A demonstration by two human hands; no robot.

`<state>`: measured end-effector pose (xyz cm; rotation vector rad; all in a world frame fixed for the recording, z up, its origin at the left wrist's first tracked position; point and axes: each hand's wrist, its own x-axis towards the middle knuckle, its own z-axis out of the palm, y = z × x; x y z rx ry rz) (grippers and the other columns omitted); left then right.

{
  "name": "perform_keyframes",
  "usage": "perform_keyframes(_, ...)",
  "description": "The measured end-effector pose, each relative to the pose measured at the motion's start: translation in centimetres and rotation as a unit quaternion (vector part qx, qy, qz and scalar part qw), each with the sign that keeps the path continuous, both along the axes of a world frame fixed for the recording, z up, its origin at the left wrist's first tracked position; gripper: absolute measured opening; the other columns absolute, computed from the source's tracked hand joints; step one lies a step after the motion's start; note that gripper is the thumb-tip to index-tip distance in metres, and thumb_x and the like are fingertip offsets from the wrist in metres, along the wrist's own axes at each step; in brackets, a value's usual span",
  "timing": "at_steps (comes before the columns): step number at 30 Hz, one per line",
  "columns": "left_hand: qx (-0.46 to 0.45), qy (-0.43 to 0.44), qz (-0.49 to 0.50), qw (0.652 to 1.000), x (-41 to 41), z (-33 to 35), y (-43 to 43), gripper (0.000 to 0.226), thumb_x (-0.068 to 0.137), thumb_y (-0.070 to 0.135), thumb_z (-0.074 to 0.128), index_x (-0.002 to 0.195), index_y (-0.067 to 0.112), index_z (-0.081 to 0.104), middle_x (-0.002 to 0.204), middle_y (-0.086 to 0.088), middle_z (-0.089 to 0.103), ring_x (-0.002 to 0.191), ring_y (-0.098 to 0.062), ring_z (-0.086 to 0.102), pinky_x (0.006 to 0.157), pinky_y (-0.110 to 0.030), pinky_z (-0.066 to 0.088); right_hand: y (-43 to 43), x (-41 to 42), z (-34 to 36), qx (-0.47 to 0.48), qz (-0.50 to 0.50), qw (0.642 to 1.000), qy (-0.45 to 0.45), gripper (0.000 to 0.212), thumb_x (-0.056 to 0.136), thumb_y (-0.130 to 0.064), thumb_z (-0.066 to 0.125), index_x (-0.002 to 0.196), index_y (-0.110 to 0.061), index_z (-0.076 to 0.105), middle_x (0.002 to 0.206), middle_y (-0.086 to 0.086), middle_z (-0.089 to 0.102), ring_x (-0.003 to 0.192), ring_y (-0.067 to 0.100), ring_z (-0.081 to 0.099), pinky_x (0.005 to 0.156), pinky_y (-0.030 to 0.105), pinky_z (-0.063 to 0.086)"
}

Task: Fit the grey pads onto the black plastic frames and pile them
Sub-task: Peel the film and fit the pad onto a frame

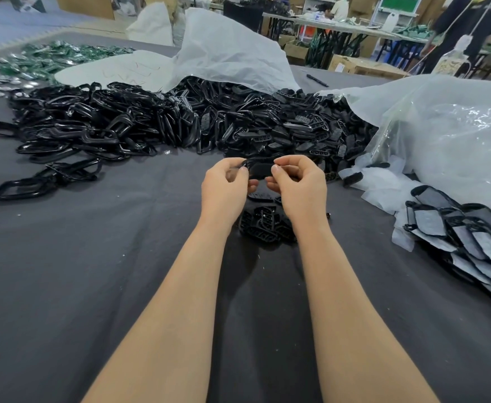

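Note:
My left hand (pixel 227 184) and my right hand (pixel 298 184) hold one black plastic frame (pixel 260 169) between them above the table, each pinching an end with thumb and fingers. Whether a pad sits in it I cannot tell. Just under my hands lies a small heap of black ribbed pieces (pixel 263 223). A big heap of loose black frames (pixel 151 117) stretches across the table behind. At the right edge is a pile of frames fitted with grey pads (pixel 459 231).
The table wears a dark grey cloth (pixel 93 271). White plastic bags (pixel 442 135) lie at the right and back (pixel 226 50). Green packets (pixel 52 58) cover the far left. A black pen (pixel 317 80) lies behind. A person stands at the far right by other tables.

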<state>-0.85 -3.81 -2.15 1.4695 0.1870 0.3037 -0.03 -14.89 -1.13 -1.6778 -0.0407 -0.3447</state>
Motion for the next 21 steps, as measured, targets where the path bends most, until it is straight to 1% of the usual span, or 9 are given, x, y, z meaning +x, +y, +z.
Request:
perform_keyframes(3, 0.014, -0.011, -0.014, 1.000, -0.22, 0.12, 0.00, 0.025, 0.095, 0.010, 0.056, 0.087, 0.033, 0.056, 0.080, 0.006, 0.069, 0.068, -0.001, 0.069, 0.077, -0.025, 0.057, 0.08, -0.06, -0.14, -0.030, -0.014, 0.999, -0.015, 0.020, 0.092, -0.003, 0.059, 0.082, -0.021, 0.059, 0.081, 0.001, 0.066, 0.068, 0.008, 0.068, 0.066, 0.020, 0.056)
perform_keyframes(7, 0.047, -0.013, -0.028, 0.998, -0.38, 0.24, 0.01, 0.024, 0.092, 0.010, 0.062, 0.087, 0.032, 0.056, 0.083, 0.003, 0.070, 0.069, -0.002, 0.069, 0.081, -0.030, 0.058, 0.01, -0.15, -0.12, -0.053, -0.024, 0.998, -0.019, 0.018, 0.091, -0.005, 0.060, 0.084, -0.021, 0.060, 0.081, 0.000, 0.067, 0.069, 0.009, 0.069, 0.071, 0.026, 0.058)
perform_keyframes(10, 0.059, -0.001, -0.026, 0.998, -0.35, 0.27, -0.05, 0.025, 0.092, 0.011, 0.062, 0.088, 0.034, 0.053, 0.083, 0.002, 0.069, 0.068, -0.002, 0.069, 0.084, -0.034, 0.058, -0.05, -0.01, -0.14, -0.088, -0.036, 0.995, -0.009, 0.011, 0.090, -0.009, 0.062, 0.088, -0.020, 0.062, 0.083, 0.002, 0.068, 0.076, 0.018, 0.069, 0.079, 0.036, 0.057)
perform_keyframes(11, 0.060, 0.001, -0.026, 0.998, -0.36, 0.27, -0.07, 0.025, 0.092, 0.011, 0.062, 0.088, 0.035, 0.053, 0.082, 0.003, 0.069, 0.068, -0.002, 0.069, 0.084, -0.035, 0.058, -0.07, 0.04, -0.20, -0.095, -0.042, 0.995, -0.007, 0.009, 0.090, -0.012, 0.063, 0.090, -0.021, 0.061, 0.085, 0.002, 0.067, 0.080, 0.020, 0.068, 0.081, 0.036, 0.056)
perform_keyframes(14, 0.044, -0.001, -0.028, 0.999, -0.42, 0.30, -0.11, 0.022, 0.092, 0.010, 0.062, 0.089, 0.031, 0.056, 0.076, 0.005, 0.068, 0.064, 0.000, 0.067, 0.083, -0.033, 0.058, -0.33, 0.11, -0.33, -0.105, -0.064, 0.992, -0.008, 0.013, 0.088, -0.019, 0.067, 0.098, -0.021, 0.059, 0.083, -0.003, 0.064, 0.080, 0.016, 0.063, 0.072, 0.015, 0.049)
perform_keyframes(15, 0.034, -0.002, -0.030, 0.999, -0.45, 0.34, -0.10, 0.022, 0.092, 0.009, 0.062, 0.088, 0.030, 0.056, 0.074, 0.006, 0.068, 0.063, 0.000, 0.067, 0.081, -0.031, 0.058, -0.44, 0.19, -0.33, -0.100, -0.064, 0.993, 0.001, 0.014, 0.088, -0.020, 0.067, 0.100, -0.020, 0.059, 0.084, -0.002, 0.064, 0.081, 0.015, 0.062, 0.073, 0.014, 0.049)
perform_keyframes(17, 0.002, -0.007, -0.036, 0.999, -0.49, 0.46, -0.07, 0.022, 0.092, 0.007, 0.062, 0.087, 0.028, 0.057, 0.068, 0.008, 0.067, 0.061, 0.000, 0.066, 0.074, -0.024, 0.057, -0.55, 0.30, -0.15, -0.062, -0.037, 0.997, 0.038, 0.016, 0.090, -0.018, 0.065, 0.105, -0.017, 0.060, 0.091, 0.002, 0.067, 0.084, 0.018, 0.066, 0.081, 0.026, 0.054)
perform_keyframes(18, -0.015, -0.009, -0.039, 0.999, -0.49, 0.48, -0.05, 0.022, 0.092, 0.006, 0.062, 0.087, 0.026, 0.058, 0.065, 0.009, 0.067, 0.060, 0.000, 0.066, 0.070, -0.020, 0.057, -0.55, 0.29, -0.04, -0.029, -0.017, 0.998, 0.060, 0.015, 0.091, -0.016, 0.063, 0.106, -0.015, 0.061, 0.090, 0.002, 0.068, 0.080, 0.016, 0.067, 0.078, 0.027, 0.056)
perform_keyframes(21, -0.027, -0.008, -0.041, 0.999, -0.40, 0.45, 0.05, 0.021, 0.092, 0.006, 0.062, 0.088, 0.026, 0.058, 0.060, 0.010, 0.067, 0.060, 0.000, 0.065, 0.067, -0.018, 0.056, -0.55, 0.27, 0.31, 0.065, 0.021, 0.993, 0.092, 0.009, 0.092, -0.007, 0.060, 0.093, -0.017, 0.059, 0.085, 0.001, 0.067, 0.063, 0.006, 0.065, 0.061, 0.016, 0.053)
